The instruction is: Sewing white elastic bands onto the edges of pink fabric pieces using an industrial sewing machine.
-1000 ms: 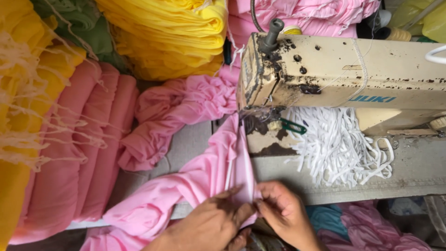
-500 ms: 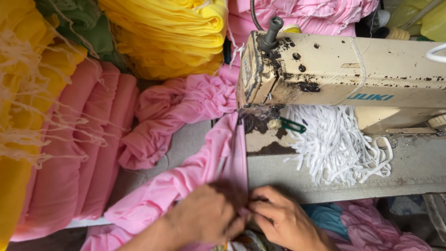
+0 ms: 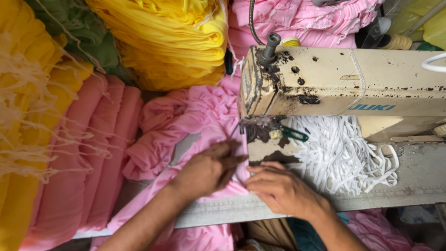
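Note:
A worn cream sewing machine (image 3: 344, 83) stands on a grey table (image 3: 409, 176). Pink fabric (image 3: 186, 125) runs from the left under the machine's needle end. My left hand (image 3: 209, 169) lies flat on the pink fabric just left of the needle area, fingers pointing at it. My right hand (image 3: 278, 188) rests on the fabric right beside it, in front of the machine's base, fingers bent and pressing the cloth down. The two hands almost touch. The needle itself is hidden behind the machine head.
A heap of white elastic cord (image 3: 353, 153) lies under the machine arm. Folded yellow cloth (image 3: 172, 37) is stacked at the back, salmon-pink folded cloth (image 3: 88, 162) on the left, fringed yellow cloth (image 3: 23, 116) at far left, more pink cloth (image 3: 302, 18) behind.
Both hands have moved up from the table's near edge along the pink fabric to the needle end of the machine. The fabric strip has been fed forward with them.

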